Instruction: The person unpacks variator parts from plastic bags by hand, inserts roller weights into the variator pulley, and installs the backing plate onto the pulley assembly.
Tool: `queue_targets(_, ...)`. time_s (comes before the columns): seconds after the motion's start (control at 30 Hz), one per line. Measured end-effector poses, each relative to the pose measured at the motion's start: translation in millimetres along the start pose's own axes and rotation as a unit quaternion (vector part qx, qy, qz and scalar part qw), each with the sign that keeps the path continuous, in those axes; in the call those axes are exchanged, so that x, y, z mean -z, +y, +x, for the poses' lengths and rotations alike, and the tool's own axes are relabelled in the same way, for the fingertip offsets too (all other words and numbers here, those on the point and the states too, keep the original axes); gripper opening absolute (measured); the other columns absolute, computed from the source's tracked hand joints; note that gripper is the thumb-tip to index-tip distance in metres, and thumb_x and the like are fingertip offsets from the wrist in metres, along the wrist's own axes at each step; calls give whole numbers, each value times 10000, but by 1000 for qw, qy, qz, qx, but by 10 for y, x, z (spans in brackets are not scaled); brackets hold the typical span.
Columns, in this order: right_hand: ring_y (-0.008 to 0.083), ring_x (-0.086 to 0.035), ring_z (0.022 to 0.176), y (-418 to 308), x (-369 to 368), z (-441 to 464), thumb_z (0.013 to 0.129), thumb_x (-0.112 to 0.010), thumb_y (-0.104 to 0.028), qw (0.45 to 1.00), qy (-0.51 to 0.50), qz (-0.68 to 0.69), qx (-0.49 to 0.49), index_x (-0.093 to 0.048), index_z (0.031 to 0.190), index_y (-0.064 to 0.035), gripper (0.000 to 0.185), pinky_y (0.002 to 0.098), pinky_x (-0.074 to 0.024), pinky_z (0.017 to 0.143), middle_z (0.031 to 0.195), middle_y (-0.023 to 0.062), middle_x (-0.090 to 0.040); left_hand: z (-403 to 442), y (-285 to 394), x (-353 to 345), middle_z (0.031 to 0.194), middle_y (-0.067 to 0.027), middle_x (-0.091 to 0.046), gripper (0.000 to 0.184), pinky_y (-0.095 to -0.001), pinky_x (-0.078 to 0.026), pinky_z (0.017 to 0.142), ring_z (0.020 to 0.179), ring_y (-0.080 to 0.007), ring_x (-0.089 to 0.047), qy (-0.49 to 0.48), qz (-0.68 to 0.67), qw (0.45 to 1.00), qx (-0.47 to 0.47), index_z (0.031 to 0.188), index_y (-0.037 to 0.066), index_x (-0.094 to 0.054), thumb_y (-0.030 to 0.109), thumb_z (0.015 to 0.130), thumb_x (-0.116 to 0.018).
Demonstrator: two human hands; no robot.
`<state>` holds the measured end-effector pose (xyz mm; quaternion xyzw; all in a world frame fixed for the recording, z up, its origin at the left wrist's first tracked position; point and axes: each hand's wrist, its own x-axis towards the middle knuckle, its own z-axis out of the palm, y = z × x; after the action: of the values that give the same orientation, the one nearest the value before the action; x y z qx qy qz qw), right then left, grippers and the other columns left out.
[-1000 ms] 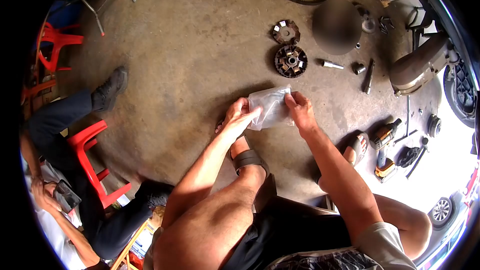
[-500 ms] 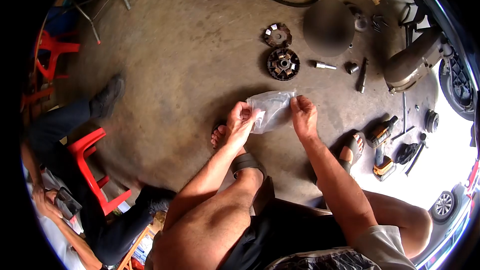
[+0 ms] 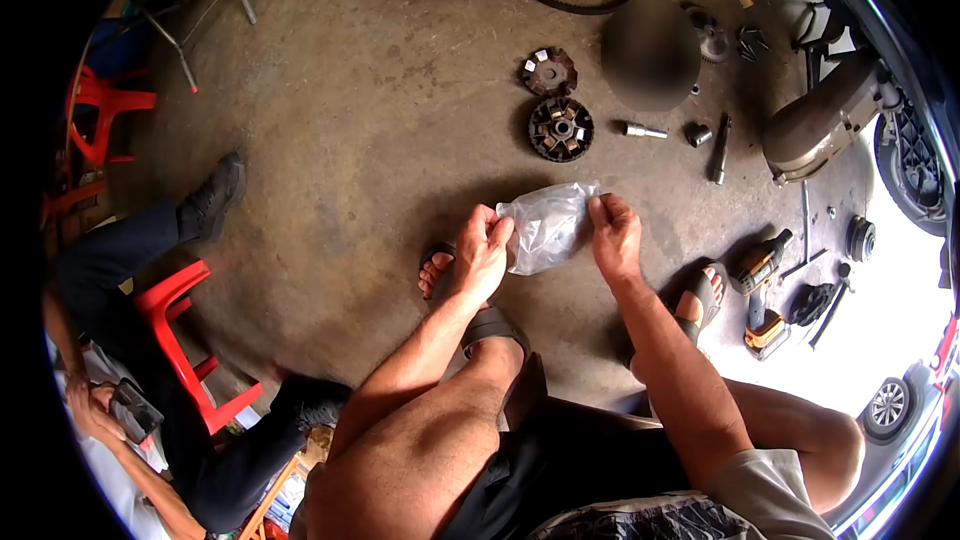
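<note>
Spread beneath the clear, crinkled plastic bag (image 3: 546, 230), a stained brown-grey concrete floor (image 3: 350, 120). Well left of the bag, a seated person in dark trousers (image 3: 115, 250), near a bright red plastic stool (image 3: 190, 340). Up and to the right of it, a curved grey metal casing (image 3: 825, 125). Beyond it, near the upper edge of the view, a looped black ribbed belt (image 3: 575, 9). Held up above the floor by its two side edges: the bag, contents too hazy to tell. Hands apart, left hand (image 3: 484, 255) pinching the left edge, right hand (image 3: 617, 238) the upper right corner. Lower right of the bag, a black-and-orange cordless power tool (image 3: 762, 265). Just beyond the bag, a round dark metal slotted part (image 3: 561, 129); past that, a notched brown metal plate (image 3: 549, 71). Up and to the right, a slim silver metal cylinder (image 3: 643, 130).
</note>
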<state>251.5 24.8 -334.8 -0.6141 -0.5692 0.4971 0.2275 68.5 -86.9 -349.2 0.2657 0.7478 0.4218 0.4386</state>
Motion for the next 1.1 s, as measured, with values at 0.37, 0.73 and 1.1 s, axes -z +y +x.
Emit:
queue_targets(0.37, 102, -571, 808, 134, -28, -83, 945, -622, -147, 992, -109, 68, 7, -644, 1195, 2, 292, 276, -494, 733, 871, 45, -636, -32, 183, 18, 805, 19, -522, 234, -265, -417, 689, 755, -77, -456, -11, -101, 994, 51, 982, 58, -530, 287, 1017, -559)
queue_targets(0.73, 87, -552, 734, 114, 148, -9, 941, -622, -159, 978, -205, 43, -16, -624, 1011, 53, 223, 277, -476, 649, 780, 38, -624, 56, 18, 87, 844, 28, -555, 184, -242, -412, 658, 752, -66, -471, 71, -186, 979, 50, 1031, 74, -558, 258, 1026, -544)
queue_targets(1.1, 243, -552, 644, 326, 801, 483, 845, -605, -124, 985, -102, -138, 9, -624, 853, 4, 130, 362, -462, 626, 703, 118, -613, 156, -193, 534, 983, 26, -631, 201, -220, -526, 637, 800, -57, -614, 30, -258, 963, 77, 1148, 123, -558, 281, 1023, -557)
